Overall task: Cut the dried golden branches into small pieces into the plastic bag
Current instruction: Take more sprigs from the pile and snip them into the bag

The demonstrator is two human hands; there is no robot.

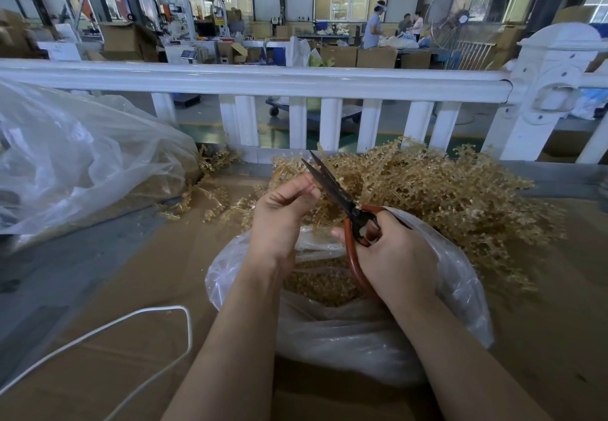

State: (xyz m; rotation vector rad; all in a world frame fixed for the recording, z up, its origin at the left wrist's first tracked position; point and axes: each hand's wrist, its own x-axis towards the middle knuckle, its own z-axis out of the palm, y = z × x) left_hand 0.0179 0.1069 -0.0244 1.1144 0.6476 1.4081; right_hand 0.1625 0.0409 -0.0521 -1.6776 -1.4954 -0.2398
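Nearest to me, both forearms reach out over the plastic bag [378, 331], which sits on the cardboard-covered bench [108, 338] toward its near edge with its mouth spread wide, so whatever gets snipped should drop straight in. A layer of small golden pieces [320, 284] already lies in its bottom.

My left hand [283, 213] pinches what looks like a thin golden sprig between thumb and fingertips, holding it up right above the bag's mouth, beside the blades; the sprig itself is too fine to make out clearly. My right hand [391, 249] grips the red handles of the scissors [342, 200], blades parted and pointing away toward the white railing [263, 83], which I judge ready for the next snip.

The uncut dried golden branches [437, 196] are heaped at the far edge of the bench, just behind the bag, within easy reach of either hand. Stray sprigs [210, 196] lie to the left, near a larger clear bag [82, 157] at the left edge. A white cord [138, 338] loops on the near left.
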